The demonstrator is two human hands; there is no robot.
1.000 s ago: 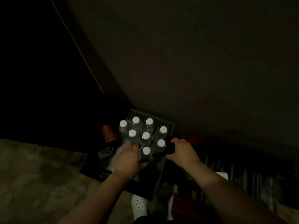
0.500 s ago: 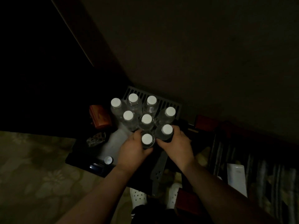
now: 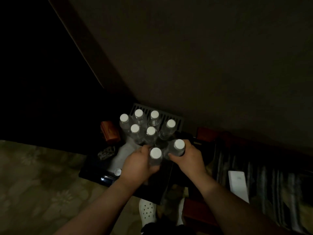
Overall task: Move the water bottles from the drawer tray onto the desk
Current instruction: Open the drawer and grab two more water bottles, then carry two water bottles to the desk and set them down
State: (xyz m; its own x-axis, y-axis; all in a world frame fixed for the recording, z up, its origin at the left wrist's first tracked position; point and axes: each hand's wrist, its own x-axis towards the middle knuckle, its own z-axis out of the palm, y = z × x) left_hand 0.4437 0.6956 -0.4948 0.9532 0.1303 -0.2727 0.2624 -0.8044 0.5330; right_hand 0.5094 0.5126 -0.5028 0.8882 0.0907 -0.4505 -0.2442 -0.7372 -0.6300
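Observation:
Several clear water bottles with white caps stand upright in a dark drawer tray (image 3: 94,172) below the desk. My left hand (image 3: 137,165) is wrapped around the nearest bottle (image 3: 155,154). My right hand (image 3: 188,158) grips the bottle (image 3: 177,146) just to its right. The other bottles (image 3: 144,126) stand clustered behind them, in front of a slotted grey rack (image 3: 176,118). The desk top (image 3: 203,56) is a broad dark surface above the tray. The scene is very dim.
A reddish-brown box (image 3: 110,132) and a small patterned item (image 3: 106,152) lie left of the bottles, with a loose white cap (image 3: 117,171) near the tray's front. A white flat object (image 3: 238,185) rests at right. Patterned carpet (image 3: 37,184) and white shoes (image 3: 147,211) lie below.
My right hand moved from the tray's edge onto a bottle. Both held bottles now sit slightly apart from the cluster and nearer to me. The view has tilted.

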